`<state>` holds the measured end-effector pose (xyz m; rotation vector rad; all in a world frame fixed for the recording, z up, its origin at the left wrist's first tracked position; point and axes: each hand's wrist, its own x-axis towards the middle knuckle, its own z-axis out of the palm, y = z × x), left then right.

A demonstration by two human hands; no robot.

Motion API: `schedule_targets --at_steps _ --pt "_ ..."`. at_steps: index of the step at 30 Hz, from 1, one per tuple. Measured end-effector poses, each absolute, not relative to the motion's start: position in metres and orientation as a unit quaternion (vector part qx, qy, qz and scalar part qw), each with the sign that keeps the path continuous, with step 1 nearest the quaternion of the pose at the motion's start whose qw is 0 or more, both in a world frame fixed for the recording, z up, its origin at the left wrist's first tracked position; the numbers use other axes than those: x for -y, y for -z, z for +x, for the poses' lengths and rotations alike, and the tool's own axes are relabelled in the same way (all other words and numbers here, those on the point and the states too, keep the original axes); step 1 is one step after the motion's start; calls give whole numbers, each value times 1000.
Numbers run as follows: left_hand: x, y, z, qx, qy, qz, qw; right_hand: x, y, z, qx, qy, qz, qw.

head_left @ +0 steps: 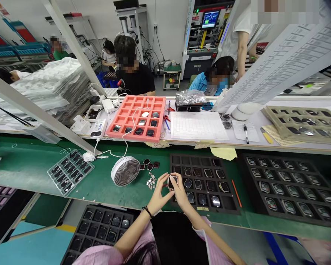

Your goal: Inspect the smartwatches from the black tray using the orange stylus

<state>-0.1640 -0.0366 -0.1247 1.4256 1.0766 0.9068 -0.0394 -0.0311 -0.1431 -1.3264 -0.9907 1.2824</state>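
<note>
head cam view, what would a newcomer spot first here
The eye goes first to the left hand and right hand, low in the middle, pinching a small dark rounded square piece over the edge of a black tray. Above them, a bright pink tray sits on a white shelf. A round white fan lies on the green mat, left of the hands.

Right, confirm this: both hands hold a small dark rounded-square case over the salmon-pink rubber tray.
Wrong tray. The head view shows the left hand and right hand holding the small dark rounded-square case over the black foam compartment tray; the salmon-pink rubber tray sits on the white shelf beyond.
</note>
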Motion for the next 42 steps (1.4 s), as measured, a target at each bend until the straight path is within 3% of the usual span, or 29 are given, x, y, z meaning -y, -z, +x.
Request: schedule_targets --at_steps 9,14,19,25,29,36,42 --pt "14 123 -157 -472 -220 759 392 36 159 -35 463 -507 -568 453" --pt "12 133 -144 -495 -224 761 354 38 156 -32 488 -493 -595 407" --pt "9 135 -144 -483 -251 760 356 37 150 -25 483 -491 -595 414" --pt "7 117 -157 -468 -303 741 374 26 129 -4 329 -668 -503 439" --pt "8 106 -159 -446 -329 735 391 13 114 4 264 -792 -399 380" --pt "5 109 -162 -392 -348 781 340 -1 105 5 289 -819 -375 325" --pt "6 110 -165 -377 -328 766 405 3 101 3 295 -816 -379 323"
